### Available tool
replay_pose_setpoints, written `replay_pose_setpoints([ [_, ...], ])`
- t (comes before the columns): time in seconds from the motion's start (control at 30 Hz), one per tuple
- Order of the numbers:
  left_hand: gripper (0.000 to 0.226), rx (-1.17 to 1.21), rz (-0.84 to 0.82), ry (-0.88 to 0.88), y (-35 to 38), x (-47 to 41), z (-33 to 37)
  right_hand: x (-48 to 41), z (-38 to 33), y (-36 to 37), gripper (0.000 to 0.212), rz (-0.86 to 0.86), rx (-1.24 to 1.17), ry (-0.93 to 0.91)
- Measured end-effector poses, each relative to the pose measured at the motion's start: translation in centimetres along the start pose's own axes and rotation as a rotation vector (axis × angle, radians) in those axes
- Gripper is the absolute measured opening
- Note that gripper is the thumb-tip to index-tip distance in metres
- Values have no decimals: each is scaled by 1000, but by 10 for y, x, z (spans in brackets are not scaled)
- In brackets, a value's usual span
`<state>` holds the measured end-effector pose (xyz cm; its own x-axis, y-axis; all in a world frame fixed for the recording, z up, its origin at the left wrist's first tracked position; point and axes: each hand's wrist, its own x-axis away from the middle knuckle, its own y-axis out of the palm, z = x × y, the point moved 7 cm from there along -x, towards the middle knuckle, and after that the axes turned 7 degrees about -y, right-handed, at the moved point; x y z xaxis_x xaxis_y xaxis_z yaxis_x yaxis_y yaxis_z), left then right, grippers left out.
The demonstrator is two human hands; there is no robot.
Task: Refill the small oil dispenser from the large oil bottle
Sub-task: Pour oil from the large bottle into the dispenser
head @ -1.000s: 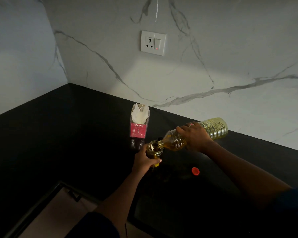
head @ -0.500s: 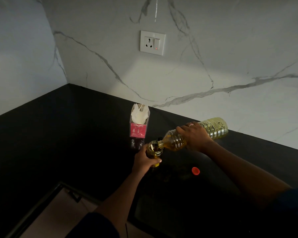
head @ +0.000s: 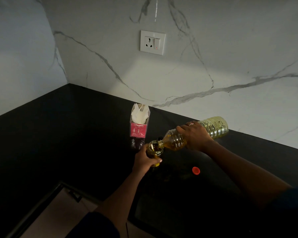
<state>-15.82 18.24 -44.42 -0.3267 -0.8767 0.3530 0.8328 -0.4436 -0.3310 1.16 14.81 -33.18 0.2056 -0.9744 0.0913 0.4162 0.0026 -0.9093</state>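
I see the left hand (head: 145, 161) closed around the small oil dispenser (head: 156, 154), with the thumb on the near side and the fingers curled round the glass. The dispenser stands upright on the black bench (head: 58, 127), near the middle of the view. Its mouth is uncovered and there is dark golden oil inside.

The right hand (head: 195, 135) grasps the large oil bottle (head: 214, 127) from above around its middle, and a ring shows on one finger. The bottle is tipped almost horizontal. Its base is raised toward the wall at the right, and its neck points left and slightly down, with the mouth at the dispenser's rim. The oil has gathered in the neck half of the bottle.

Just behind the dispenser stands a clear pack of white tissues (head: 139, 121) with a pink label, close to the bottle's neck. Between this pack and the neck there is a small dark object (head: 160, 138). It is perhaps a lid, but the light is too weak for me to be sure. A red cap (head: 196, 170) lies flat on the bench between the two forearms, apart from both containers. On the marble wall (head: 230, 48) above is a white socket (head: 153, 42) with a switch. At the lower left, past the bench's edge, a paler surface (head: 50, 213) is visible.
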Motion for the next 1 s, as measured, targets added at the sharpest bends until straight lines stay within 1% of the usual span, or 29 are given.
replay_pose_setpoints([
  [0.67,75,-2,7,22,-1,1,1,1,-1,-2,69,14,-5,-4],
  [1.0,76,2,10,20,0,0,0,0,0,1,72,2,4,-6],
])
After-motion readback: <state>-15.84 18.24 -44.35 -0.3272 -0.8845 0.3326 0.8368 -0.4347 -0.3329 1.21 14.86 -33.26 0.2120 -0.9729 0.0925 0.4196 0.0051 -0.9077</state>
